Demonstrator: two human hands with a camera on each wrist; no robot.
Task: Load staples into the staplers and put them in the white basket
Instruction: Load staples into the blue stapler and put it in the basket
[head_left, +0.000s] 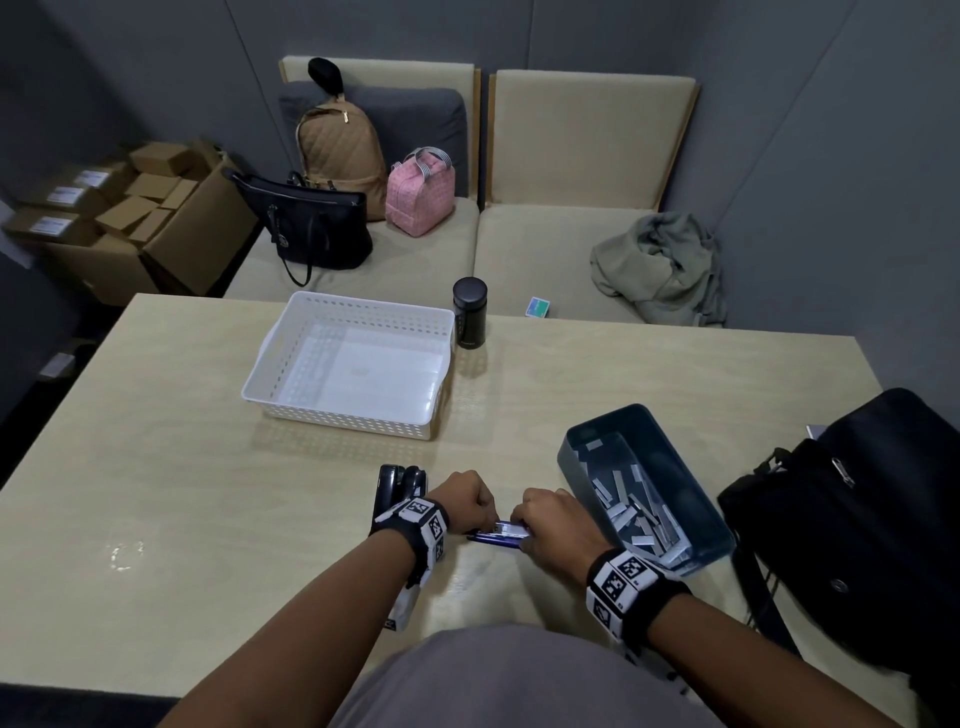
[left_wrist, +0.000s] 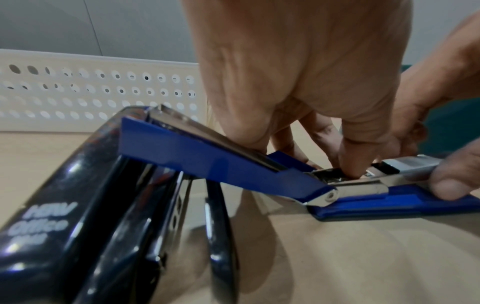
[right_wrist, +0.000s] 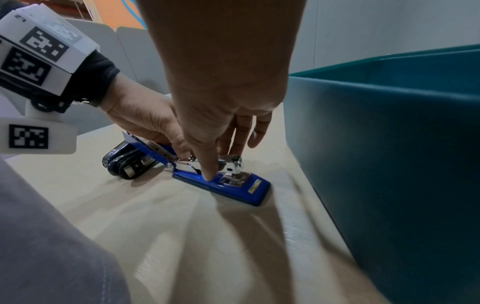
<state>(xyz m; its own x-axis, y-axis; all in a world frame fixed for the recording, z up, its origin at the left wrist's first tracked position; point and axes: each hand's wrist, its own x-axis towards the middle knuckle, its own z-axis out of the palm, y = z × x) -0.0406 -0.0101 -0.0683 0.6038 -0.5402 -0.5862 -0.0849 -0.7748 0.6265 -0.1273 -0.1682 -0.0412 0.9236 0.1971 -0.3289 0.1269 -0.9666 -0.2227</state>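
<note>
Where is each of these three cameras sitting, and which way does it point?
Head: worn high, looking down at the table, white basket, both forearms.
Left wrist: low, looking along the left hand at the open blue stapler and black stapler.
Right wrist: low, looking along the right hand at the stapler beside the teal bin.
Shared: all show the blue stapler.

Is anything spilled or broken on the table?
Nothing looks broken. The blue stapler is flipped open for loading. A faint whitish ring marks the table at left; I can't tell what it is.
</note>
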